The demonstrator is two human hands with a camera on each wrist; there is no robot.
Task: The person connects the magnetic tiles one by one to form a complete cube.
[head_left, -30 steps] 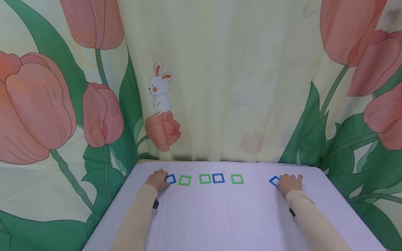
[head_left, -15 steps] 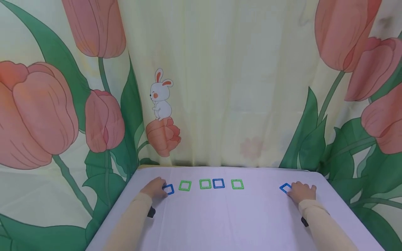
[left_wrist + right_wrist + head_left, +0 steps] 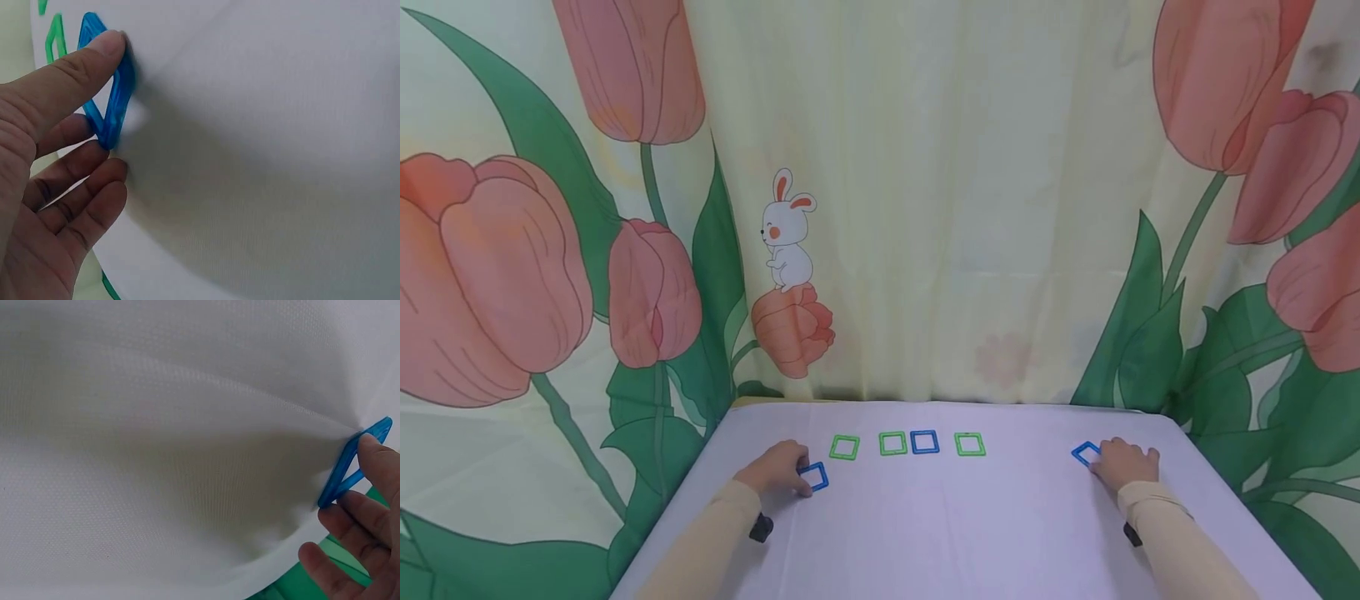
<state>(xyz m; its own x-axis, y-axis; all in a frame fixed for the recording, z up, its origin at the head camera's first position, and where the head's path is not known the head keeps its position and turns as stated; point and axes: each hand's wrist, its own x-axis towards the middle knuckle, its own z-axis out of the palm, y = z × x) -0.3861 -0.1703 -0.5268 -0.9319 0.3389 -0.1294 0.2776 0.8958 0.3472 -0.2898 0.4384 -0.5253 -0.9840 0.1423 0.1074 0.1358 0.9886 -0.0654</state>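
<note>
My left hand [image 3: 777,469] pinches a blue square-frame tile [image 3: 823,476] between thumb and fingers at the left of the table. In the left wrist view the thumb lies over one side of this blue tile [image 3: 119,106], and the lower fingers are loosely bent. Over at the right, my right hand [image 3: 1126,463] pinches another blue square-frame tile [image 3: 1080,447] by its corner. Seen from the right wrist, that blue tile [image 3: 342,465] is between thumb and fingertips. Whether either tile touches the cloth is hard to tell.
Between the hands, along the back, lie a green tile [image 3: 847,437], a second green tile [image 3: 894,454] close beside a blue tile [image 3: 926,452], and a third green tile [image 3: 972,455]. A white cloth covers the table [image 3: 955,533]. Behind hangs a tulip-print curtain [image 3: 910,208].
My left hand has drawn its blue tile nearer to me, away from the row. The right hand has carried its blue tile to the right. The tiles in the row have stayed put.
</note>
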